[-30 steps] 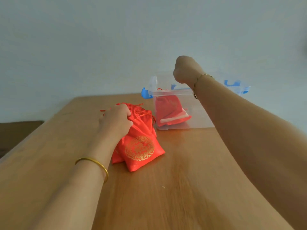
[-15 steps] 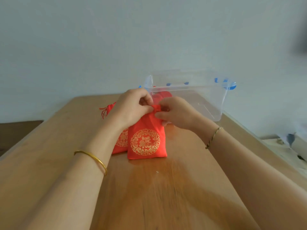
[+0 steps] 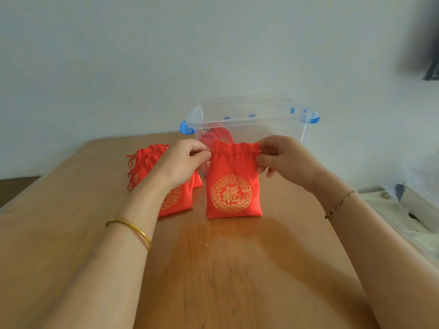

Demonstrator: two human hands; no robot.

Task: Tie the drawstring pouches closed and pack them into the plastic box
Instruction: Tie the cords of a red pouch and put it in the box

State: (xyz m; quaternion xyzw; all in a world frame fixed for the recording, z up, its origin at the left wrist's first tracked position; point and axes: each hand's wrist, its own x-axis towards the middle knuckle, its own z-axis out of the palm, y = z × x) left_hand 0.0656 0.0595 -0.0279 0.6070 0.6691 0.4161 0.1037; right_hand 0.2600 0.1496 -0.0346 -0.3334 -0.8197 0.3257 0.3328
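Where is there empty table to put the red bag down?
Bare table lies in front of the held pouch, down to the near edge. More lies left of the pouch pile. It is crowded farther back, where the pile, left hand, right hand and plastic box sit close together.

This looks like a room in a home rather than a workplace. A wooden tabletop (image 3: pixel 213 269) stands before a plain pale wall (image 3: pixel 142 67). At its far edge sits a clear household box (image 3: pixel 273 129) with blue clips (image 3: pixel 186 128); near the middle, a red pouch (image 3: pixel 234 186) with a gold print, more like it beside. Beyond the right edge lies loose clutter (image 3: pixel 408 203); beyond the left edge, low dark furniture (image 3: pixel 16 188).
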